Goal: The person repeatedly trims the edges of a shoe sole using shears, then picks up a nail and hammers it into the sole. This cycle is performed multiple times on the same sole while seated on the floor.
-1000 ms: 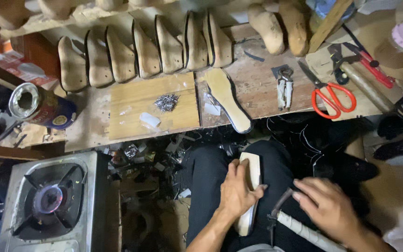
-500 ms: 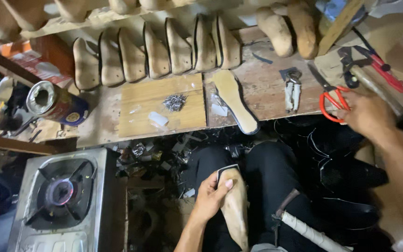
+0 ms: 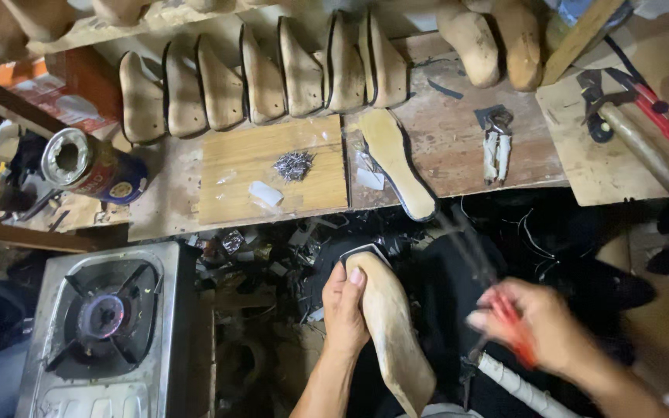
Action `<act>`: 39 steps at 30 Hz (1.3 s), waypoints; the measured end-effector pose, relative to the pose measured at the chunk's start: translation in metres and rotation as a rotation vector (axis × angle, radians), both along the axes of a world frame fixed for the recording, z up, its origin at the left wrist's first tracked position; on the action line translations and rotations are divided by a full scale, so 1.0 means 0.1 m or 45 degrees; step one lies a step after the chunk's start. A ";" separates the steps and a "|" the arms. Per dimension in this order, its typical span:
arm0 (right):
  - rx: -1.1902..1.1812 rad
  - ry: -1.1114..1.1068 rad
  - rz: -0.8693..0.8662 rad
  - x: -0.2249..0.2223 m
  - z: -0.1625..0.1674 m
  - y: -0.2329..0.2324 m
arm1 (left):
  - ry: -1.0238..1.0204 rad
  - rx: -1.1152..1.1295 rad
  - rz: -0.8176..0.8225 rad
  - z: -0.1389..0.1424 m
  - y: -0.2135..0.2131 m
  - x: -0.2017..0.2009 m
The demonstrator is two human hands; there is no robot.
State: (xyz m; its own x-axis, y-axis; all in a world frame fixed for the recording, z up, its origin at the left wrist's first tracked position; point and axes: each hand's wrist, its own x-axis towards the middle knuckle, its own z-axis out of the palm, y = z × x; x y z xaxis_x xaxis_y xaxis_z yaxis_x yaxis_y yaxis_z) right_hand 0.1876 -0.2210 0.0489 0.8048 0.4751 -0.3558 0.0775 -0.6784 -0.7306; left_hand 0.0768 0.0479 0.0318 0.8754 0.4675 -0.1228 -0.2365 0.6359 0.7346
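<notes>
- The left hand [image 3: 346,310] wraps its fingers [image 3: 356,279] around the upper part of a pale wooden shoe last [image 3: 389,325], thumb on the near side, the other fingers out of sight behind it; the last rests on the person's lap, its dark-edged toe pointing up toward the bench [image 3: 458,147].
- The right hand [image 3: 540,329] is blurred, its fingers [image 3: 483,319] closed on the red handles of a pair of scissors [image 3: 497,302], whose dark blades slant up and away from the fingers toward the bench edge.
- The scissors are just right of the last, not touching it as far as can be told.
- Below the right hand a white-wrapped handle [image 3: 524,387] lies across the lap.
- Beyond the left fingers, on the bench, a flat insole [image 3: 396,159] with a dark rim lies slantwise and overhangs the bench edge.
- Left of the insole sits a light wooden board [image 3: 272,170] carrying a small heap of nails [image 3: 293,164] and a scrap of white material [image 3: 265,193].
- Farther back a row of wooden lasts [image 3: 265,77] stands on edge.
- Beyond the right fingers lie metal pincers [image 3: 495,147], a hammer [image 3: 636,139] and a red-handled tool [image 3: 660,116].
- Far left of the left fingers are an open tin can [image 3: 90,166] lying on its side and a single-burner gas stove [image 3: 106,325].
</notes>
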 end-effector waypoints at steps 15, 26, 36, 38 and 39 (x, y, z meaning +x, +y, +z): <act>0.068 -0.459 0.504 -0.32 0.59 0.59 | -0.064 -0.092 -0.019 0.23 -0.26 -0.12; 0.205 -0.497 0.481 -0.35 0.63 0.54 | -0.044 0.024 -0.080 0.22 -0.23 -0.26; 0.258 -0.565 0.412 -0.37 0.52 0.57 | 0.006 0.097 -0.168 0.22 -0.20 -0.32; 0.247 -0.532 0.374 -0.39 0.48 0.57 | 0.033 0.072 -0.177 0.21 -0.18 -0.34; 0.180 -0.350 0.322 -0.40 0.47 0.56 | 0.042 0.048 -0.184 0.21 -0.16 -0.34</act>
State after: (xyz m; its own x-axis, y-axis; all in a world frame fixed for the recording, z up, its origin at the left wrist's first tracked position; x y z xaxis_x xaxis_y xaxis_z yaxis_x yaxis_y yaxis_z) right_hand 0.1479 -0.1648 0.0955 0.7126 0.6990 -0.0606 0.4345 -0.5075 -0.7441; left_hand 0.0427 0.0320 0.0532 0.9296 0.3420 -0.1374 -0.1199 0.6331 0.7647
